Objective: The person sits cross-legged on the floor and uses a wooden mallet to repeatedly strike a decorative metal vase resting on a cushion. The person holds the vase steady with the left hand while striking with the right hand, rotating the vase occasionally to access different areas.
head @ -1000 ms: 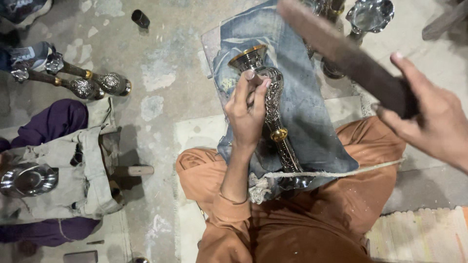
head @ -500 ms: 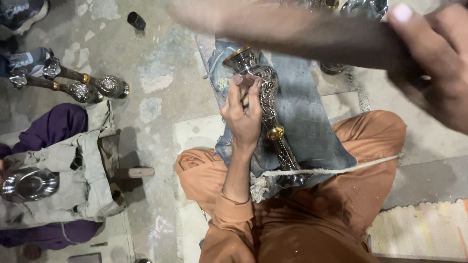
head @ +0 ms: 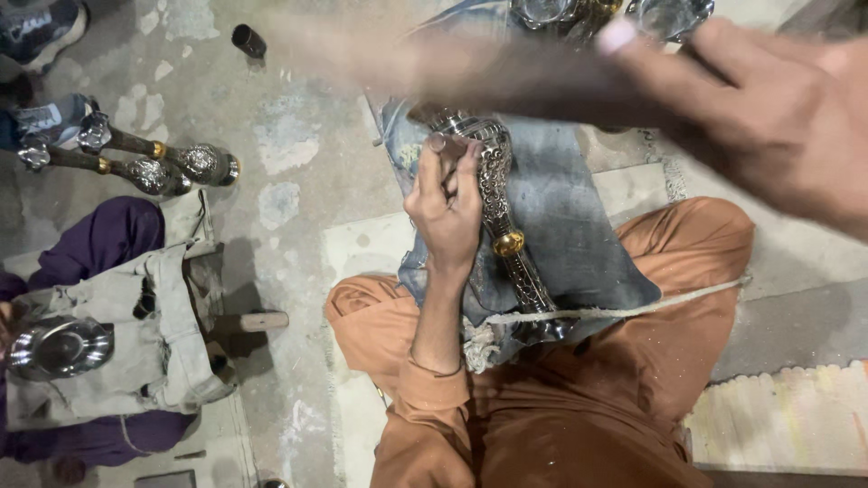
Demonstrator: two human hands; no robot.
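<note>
The embossed metal stem lies lengthwise on a blue denim cloth spread over the person's lap, its flared silver mouth pointing away from the body and its lower end tucked under a pale cord that runs across the thighs. The left hand closes its grip on a small tool held against the patterned upper section, fingers pinched tight. The right hand is raised near the camera, wrapped around a dark bar-like tool — too blurred to make out further. The stem looks rigid and fairly heavy for its width, and its raised relief should give the fingers purchase, while the polished gold collar is likely slick — the textured barrel above it seems the safer hold. Room is tight: more metal pieces crowd the far edge of the cloth, and similar stems lie on the concrete floor to the left, beside a seated person's purple-clad legs.
</note>
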